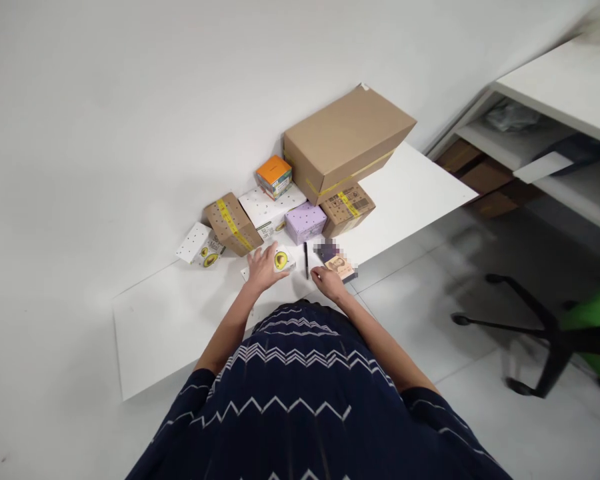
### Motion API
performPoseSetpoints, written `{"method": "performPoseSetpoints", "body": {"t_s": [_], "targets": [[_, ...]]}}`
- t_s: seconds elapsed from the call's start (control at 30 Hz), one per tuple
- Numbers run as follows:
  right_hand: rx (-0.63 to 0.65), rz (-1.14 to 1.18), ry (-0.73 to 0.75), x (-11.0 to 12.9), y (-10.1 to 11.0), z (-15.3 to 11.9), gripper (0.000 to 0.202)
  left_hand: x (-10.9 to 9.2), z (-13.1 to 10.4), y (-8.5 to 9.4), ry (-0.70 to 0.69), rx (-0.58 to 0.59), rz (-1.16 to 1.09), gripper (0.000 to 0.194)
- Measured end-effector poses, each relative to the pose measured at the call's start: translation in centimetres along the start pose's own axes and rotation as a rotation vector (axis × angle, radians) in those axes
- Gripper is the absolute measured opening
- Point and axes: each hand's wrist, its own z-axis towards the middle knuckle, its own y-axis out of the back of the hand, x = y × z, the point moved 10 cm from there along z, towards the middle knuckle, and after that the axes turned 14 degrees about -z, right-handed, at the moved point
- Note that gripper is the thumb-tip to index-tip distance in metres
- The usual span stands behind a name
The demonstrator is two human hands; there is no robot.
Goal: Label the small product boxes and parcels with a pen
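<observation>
My left hand (263, 267) lies over a small white box (286, 259) with an avocado picture. Its fingers and thumb grip the box against the tabletop and hide part of it. Between my hands a black pen (307, 260) rests on the table, touched by neither. My right hand (329, 281) is closed, its fingers curled, just right of the pen's lower end. Whatever it may hold is hidden. Beside that hand lies a dark book (337, 261) with a picture on its cover, partly blurred out.
On the white table (165, 327) stand a large cardboard carton (347, 130), an orange box (274, 175), a lilac box (305, 221), two taped brown boxes (233, 225) and white dotted boxes (200, 245). At right are a shelf unit (560, 87) and a green chair (593, 317).
</observation>
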Motion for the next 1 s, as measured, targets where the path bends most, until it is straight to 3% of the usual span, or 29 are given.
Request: {"method": "performPoseSetpoints", "body": {"t_s": [0.13,0.2,0.3,0.47,0.63,0.73,0.87,1.0], "targets": [[-0.043,0.078,-0.027,-0.5,0.7,-0.1,0.026,5.0,-3.1,3.1,0.176,-0.060,-0.109,0.107],[-0.066,0.127,-0.019,-0.2,1.3,0.2,0.025,8.0,-5.1,3.7,0.282,-0.065,-0.186,0.108],[-0.109,0.220,-0.007,1.0,2.4,0.9,0.024,10.9,-7.3,2.7,0.328,-0.035,-0.333,0.113],[-0.143,0.365,-0.024,3.2,3.8,2.6,0.035,12.4,-7.8,-0.4,0.281,-0.090,-0.619,0.111],[-0.068,0.364,-0.039,4.7,2.8,3.7,0.047,13.2,-6.7,-3.1,0.244,-0.147,-0.833,0.103],[-0.032,0.406,-0.032,5.0,2.1,3.7,0.044,13.5,-6.6,-3.3,0.233,-0.183,-0.816,0.091],[-0.027,0.497,-0.085,4.1,1.8,3.9,0.039,12.1,-6.8,-1.2,0.231,-0.210,-0.749,0.079],[0.182,0.688,-0.230,3.6,-1.6,3.8,0.035,7.4,-6.3,3.4,0.154,-0.248,-0.446,0.078]]}}
